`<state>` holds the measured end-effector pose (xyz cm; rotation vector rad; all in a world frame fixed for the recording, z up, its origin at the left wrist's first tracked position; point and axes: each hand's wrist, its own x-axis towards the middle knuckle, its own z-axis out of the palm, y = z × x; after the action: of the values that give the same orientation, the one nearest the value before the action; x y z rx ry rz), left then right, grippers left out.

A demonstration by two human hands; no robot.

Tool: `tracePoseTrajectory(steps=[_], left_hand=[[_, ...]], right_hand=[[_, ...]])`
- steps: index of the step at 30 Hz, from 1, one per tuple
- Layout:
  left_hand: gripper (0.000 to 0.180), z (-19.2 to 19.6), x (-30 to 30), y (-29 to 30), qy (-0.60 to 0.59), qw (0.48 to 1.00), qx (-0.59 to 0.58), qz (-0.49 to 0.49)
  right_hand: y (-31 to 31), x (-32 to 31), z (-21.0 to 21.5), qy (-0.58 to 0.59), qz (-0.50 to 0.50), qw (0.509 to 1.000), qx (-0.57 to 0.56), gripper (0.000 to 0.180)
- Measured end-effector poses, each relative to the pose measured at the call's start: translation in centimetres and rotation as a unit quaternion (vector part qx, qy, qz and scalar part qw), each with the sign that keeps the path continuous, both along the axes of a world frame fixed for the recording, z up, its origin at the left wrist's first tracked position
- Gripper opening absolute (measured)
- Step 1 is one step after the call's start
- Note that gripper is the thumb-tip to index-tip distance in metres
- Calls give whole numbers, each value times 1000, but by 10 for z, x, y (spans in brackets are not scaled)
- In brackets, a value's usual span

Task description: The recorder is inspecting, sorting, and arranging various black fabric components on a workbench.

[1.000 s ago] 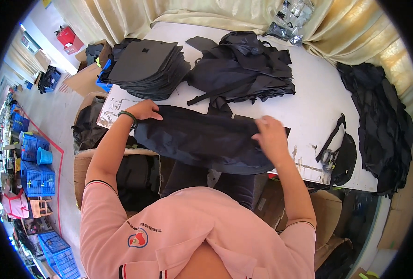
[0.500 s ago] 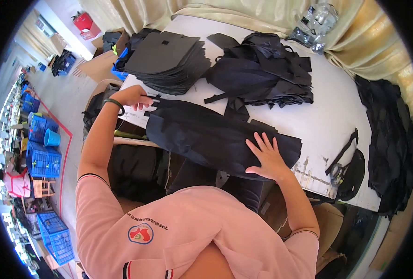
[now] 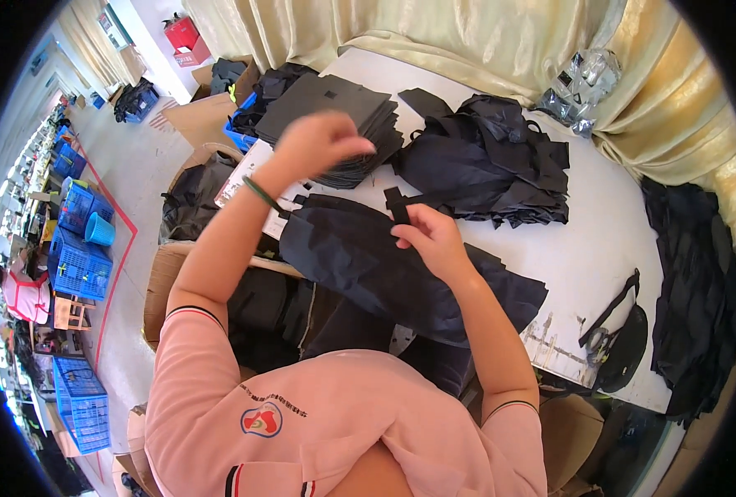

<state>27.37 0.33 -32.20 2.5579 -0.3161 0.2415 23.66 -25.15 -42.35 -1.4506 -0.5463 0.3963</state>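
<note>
Now, line by line:
Left hand [image 3: 322, 142]: raised above the stack of flat black pieces [image 3: 326, 108]; fingers bunched narrow; whether they pinch anything cannot be told
Right hand [image 3: 434, 240]: grip closed on the black strap [image 3: 398, 205] at the upper edge of the dark fabric bag [image 3: 384, 273]
Bag's place: spread across the near edge of the white desk [image 3: 600, 240], part of it hanging over toward the person's lap
Risk, slide: with one hand lifted away, the overhanging bag could slip off the desk edge into the cardboard box [image 3: 165, 273] below
Risk, strap: a pull on the strap alone may twist it or bunch the cloth
Risk, mixing: the heap of dark bags [image 3: 492, 166] lies just beside; straps could tangle
Packages: crinkled clear plastic wrap [image 3: 579, 79] at the desk's far corner by the curtain
Crates: blue plastic crates [image 3: 78, 265] on the floor at left; a red box [image 3: 187, 37] far back
Floor sign: a red line [image 3: 123, 248] marks the floor
</note>
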Motion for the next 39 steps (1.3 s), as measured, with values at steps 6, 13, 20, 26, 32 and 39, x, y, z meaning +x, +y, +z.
tracePoseTrajectory(steps=[6, 13, 20, 26, 32, 39], left_hand=[[60, -50, 36, 86, -7, 993, 104, 51], [44, -48, 40, 99, 18, 999, 32, 18], [29, -12, -47, 9, -248, 959, -135, -30], [20, -4, -98, -22, -21, 977, -198, -72], [44, -6, -88, -22, 54, 919, -142, -363], [25, -68, -64, -81, -110, 959, -197, -173]], right_hand=[[-11, -4, -1, 66, -31, 997, -10, 10], [-3, -5, -9, 81, -51, 995, 43, 11], [-5, 6, 0, -67, -214, 974, 37, 11], [-11, 12, 11, -106, -232, 965, 69, 7], [-28, 5, -2, -52, -195, 979, 34, 5], [-26, -3, -8, -80, -55, 993, 75, 20]])
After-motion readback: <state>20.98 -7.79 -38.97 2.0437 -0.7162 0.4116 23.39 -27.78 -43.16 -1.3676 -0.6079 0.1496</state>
